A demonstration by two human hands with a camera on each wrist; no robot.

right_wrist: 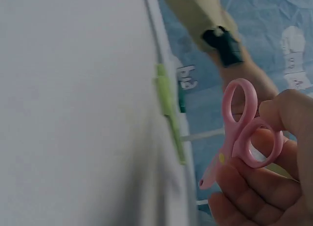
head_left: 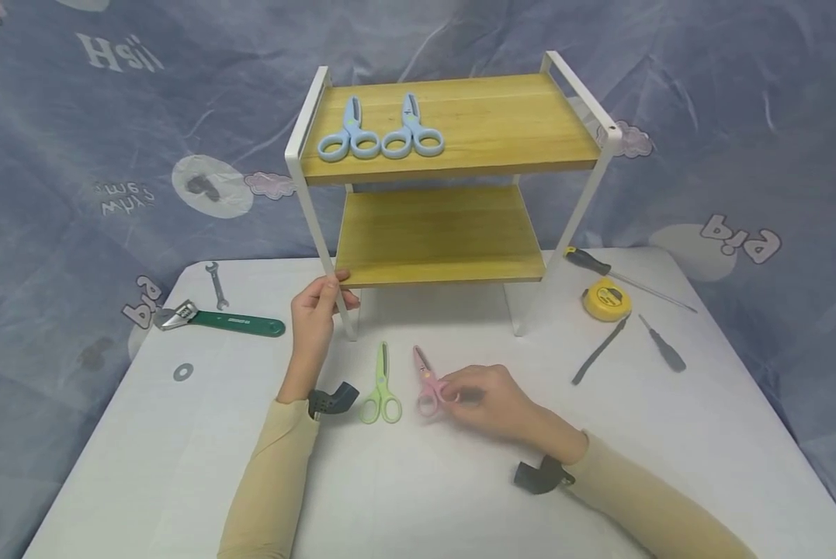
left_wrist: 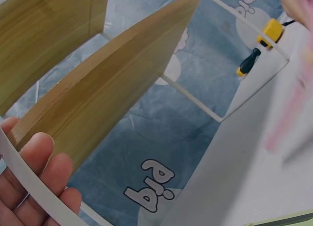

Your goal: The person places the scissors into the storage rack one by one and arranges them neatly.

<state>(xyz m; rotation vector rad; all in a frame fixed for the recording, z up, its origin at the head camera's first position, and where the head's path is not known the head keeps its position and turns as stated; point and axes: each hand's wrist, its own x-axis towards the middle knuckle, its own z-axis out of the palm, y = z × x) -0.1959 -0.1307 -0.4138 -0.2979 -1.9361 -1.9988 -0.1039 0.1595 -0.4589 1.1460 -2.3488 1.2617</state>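
Observation:
My left hand (head_left: 313, 310) grips the white front-left leg (head_left: 310, 221) of a two-tier wooden rack (head_left: 438, 237), its fingers curled behind the leg at the lower board. In my right hand (head_left: 494, 400) is a pair of pink scissors (head_left: 427, 376), pinched by one finger loop. The right wrist view shows the pink scissors (right_wrist: 231, 145) lifted off the table, thumb and fingers around that loop. Green scissors (head_left: 381, 382) lie on the table between my hands, blades pointing toward the rack. Two pairs of blue scissors, one left (head_left: 351, 128) and one right (head_left: 411, 124), lie side by side on the top board.
To the left lie a small wrench (head_left: 217, 286), a green-handled adjustable wrench (head_left: 232, 322) and a washer (head_left: 183, 372). On the right are a long screwdriver (head_left: 588, 262), a yellow tape measure (head_left: 607, 300), a dark strip (head_left: 599, 352) and a smaller screwdriver (head_left: 667, 351). A patterned cloth (head_left: 145, 116) hangs behind.

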